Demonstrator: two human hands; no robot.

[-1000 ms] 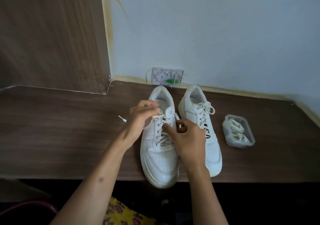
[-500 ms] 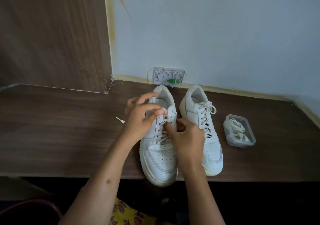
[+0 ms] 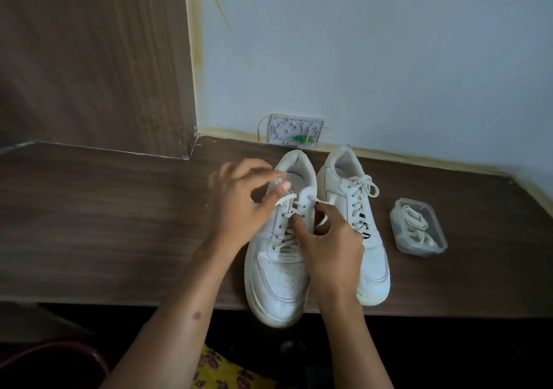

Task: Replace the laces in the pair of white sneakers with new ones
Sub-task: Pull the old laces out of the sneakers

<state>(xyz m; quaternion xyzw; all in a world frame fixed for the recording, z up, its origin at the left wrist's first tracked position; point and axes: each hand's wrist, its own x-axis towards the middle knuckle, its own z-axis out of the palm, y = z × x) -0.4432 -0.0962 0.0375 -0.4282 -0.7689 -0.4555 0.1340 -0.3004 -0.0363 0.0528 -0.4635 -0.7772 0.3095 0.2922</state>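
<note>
Surface: dark wood-grain shelf (image 3: 89, 224) against a pale blue wall (image 3: 389, 59); a brown wood panel (image 3: 89, 59) stands at the back left.
Wall fitting: small white box (image 3: 294, 131) with green parts, at the foot of the wall just behind the shoes.
Left sneaker (image 3: 281, 272): long axis runs from the front edge toward the wall, toe toward the person and overhanging the shelf edge, heel toward the wall.
Right sneaker (image 3: 356, 227): parallel and just beside the first, same heading, its lace tied in a bow.
Lace (image 3: 288, 200): partly loosened at the top eyelets of the left sneaker, lower rows threaded.
Left hand (image 3: 239, 206): over the outer side of the left sneaker's collar, wrist low, fingers arched above the opening; thumb and forefinger pinch the lace end near the top eyelet.
Right hand (image 3: 326, 248): between the two sneakers, lying partly over the left one's eyelets; fingers curled, pinching the lace at the tongue (exact strand cannot be told).
Container (image 3: 419, 230): clear plastic tub, lid off, right of the right sneaker and apart from it, holding coiled white laces (image 3: 414, 224).
Foreground: both forearms bare; yellow floral fabric (image 3: 221, 370) below the shelf.
</note>
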